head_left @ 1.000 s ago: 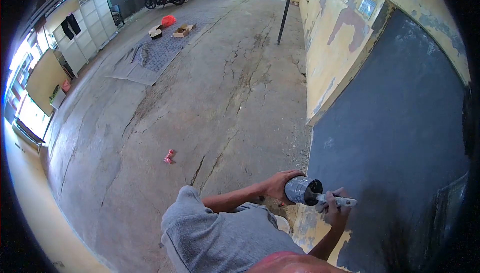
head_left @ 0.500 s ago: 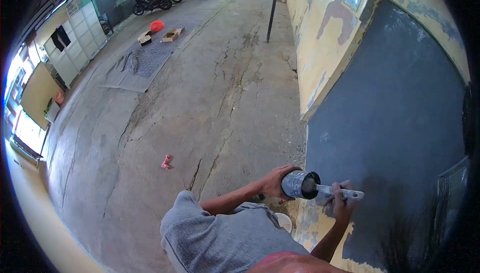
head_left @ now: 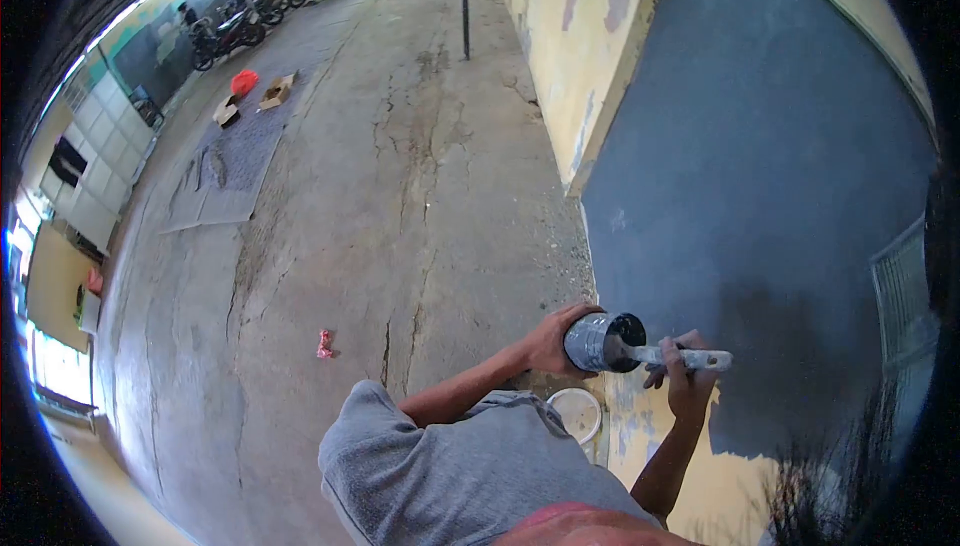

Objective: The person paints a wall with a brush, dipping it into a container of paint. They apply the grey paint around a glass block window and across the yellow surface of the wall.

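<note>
My left hand (head_left: 548, 344) is wrapped round the base of a paint can (head_left: 592, 342), which tilts with its dark mouth toward the wall. Between the fingers of my right hand (head_left: 688, 382) is the pale handle of a paintbrush (head_left: 712, 359). The brush's head dips into the can's opening, so its bristles are hidden. Right beside both hands rises a wall section coated in dark grey paint (head_left: 760, 176). Its ragged lower border meets bare yellowish wall (head_left: 650, 456).
A white bucket (head_left: 597, 416) stands on the floor beside my body. A crumpled red-and-white wrapper (head_left: 325, 344) lies on the cracked concrete. Farther off are a mat (head_left: 235, 171), cardboard boxes (head_left: 277, 92), a red bag (head_left: 243, 82), a dark pole (head_left: 465, 6) and parked motorbikes (head_left: 228, 38).
My view has turned, so the floor and wall sit farther left and the bucket shows more fully. Both hands keep their holds, with the brush still in the can.
</note>
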